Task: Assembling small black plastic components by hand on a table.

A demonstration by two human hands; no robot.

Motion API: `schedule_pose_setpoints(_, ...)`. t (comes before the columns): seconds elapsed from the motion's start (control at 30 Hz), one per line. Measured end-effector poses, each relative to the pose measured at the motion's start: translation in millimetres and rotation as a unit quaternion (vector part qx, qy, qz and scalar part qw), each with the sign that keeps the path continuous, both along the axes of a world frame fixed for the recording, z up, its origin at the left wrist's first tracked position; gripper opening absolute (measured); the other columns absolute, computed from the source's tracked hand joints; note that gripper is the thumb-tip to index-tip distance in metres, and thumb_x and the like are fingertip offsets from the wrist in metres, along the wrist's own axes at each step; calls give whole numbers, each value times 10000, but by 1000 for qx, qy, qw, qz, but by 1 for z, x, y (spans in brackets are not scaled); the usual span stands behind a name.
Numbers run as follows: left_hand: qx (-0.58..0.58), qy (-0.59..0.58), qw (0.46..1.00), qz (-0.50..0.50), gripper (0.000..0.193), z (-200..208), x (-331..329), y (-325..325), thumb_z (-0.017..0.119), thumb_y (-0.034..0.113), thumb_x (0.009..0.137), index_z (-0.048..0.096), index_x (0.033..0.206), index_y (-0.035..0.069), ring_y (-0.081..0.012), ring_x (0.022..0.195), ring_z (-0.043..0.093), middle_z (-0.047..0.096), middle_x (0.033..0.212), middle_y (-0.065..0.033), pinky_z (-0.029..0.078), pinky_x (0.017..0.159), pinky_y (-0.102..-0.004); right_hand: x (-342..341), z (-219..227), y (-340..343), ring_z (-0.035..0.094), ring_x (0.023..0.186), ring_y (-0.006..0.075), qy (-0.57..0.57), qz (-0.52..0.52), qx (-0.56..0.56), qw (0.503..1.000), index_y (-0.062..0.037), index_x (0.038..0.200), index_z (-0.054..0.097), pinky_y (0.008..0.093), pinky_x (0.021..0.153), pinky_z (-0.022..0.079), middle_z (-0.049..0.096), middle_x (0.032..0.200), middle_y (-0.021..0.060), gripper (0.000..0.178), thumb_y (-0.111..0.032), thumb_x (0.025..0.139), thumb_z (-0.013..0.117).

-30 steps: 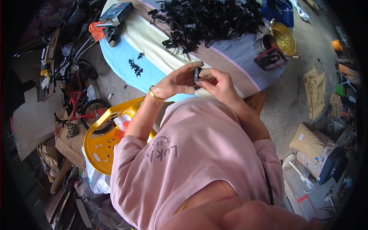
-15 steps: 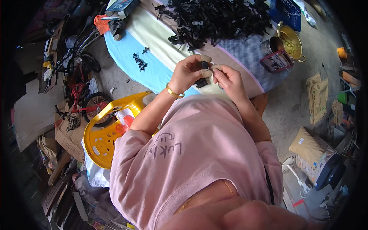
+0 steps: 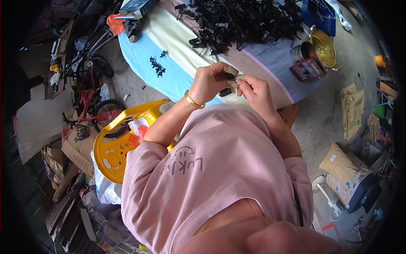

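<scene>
Since the earlier frame the hands have drifted a bit lower and toward the near edge of the table (image 3: 177, 72), and the small black part between them is now mostly hidden behind the fingertips. Going big to small: the table's covered in a pale striped cloth, with a big pile of black plastic pieces (image 3: 245, 21) heaped along its far edge, a little cluster of the same pieces (image 3: 157, 65) toward its left edge, and a gold pot (image 3: 325, 46) at the right edge. Left hand (image 3: 209, 80) is curled and pinching the small black part (image 3: 233, 80), right hand (image 3: 253, 91) pinching it from the other side. Imo best done slowly, elbows tucked, both pinches kept firm so the part doesn't pop out
</scene>
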State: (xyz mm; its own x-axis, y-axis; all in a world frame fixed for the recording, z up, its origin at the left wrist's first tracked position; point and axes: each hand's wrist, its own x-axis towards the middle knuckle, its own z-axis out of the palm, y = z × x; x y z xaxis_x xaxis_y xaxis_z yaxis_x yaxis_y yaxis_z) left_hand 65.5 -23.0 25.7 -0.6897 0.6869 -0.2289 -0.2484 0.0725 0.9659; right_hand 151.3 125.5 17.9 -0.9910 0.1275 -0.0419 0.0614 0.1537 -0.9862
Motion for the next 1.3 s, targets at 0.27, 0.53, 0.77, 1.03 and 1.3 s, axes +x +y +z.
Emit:
schedule_pose_setpoints(0.27,-51,86,995,24,214,1,5,7,629,-90,731,583,932,-35,-80,812,579,623,877,-41,499,732,-226,-2,-7,1,401,504,21,-44,-22,-96,994,-7,814,588,181,442,304,530,606,-30,127,-85,871,506)
schedule_pose_setpoints(0.53,-133,268,954,33,591,-3,13,11,712,10,639,468,1174,67,-193,667,624,642,799,-95,496,620,-272,-8,-9,9,524,585,53,6,-55,-27,998,1,858,609,206,513,422,587,675,5,204,-155,750,686)
schedule_pose_setpoints(0.77,-115,407,906,16,565,14,12,6,704,-3,651,484,1169,40,-233,880,618,611,993,-130,480,755,-282,-2,-10,23,529,681,37,36,-79,-89,992,23,909,603,181,576,425,617,799,17,177,-48,758,666)
schedule_pose_setpoints(1.03,125,-231,957,-119,321,0,2,-9,667,8,719,542,1011,-38,-218,892,612,601,973,-127,486,826,-321,0,-1,29,563,727,65,37,8,-214,976,6,924,611,180,659,460,622,824,24,136,-10,789,623)
schedule_pose_setpoints(1.3,156,-292,940,-88,136,-7,9,-6,645,67,777,535,836,12,-175,790,598,587,823,-77,486,749,-289,-7,11,19,582,730,101,119,66,-141,981,30,899,606,204,645,479,585,863,54,137,12,766,631)
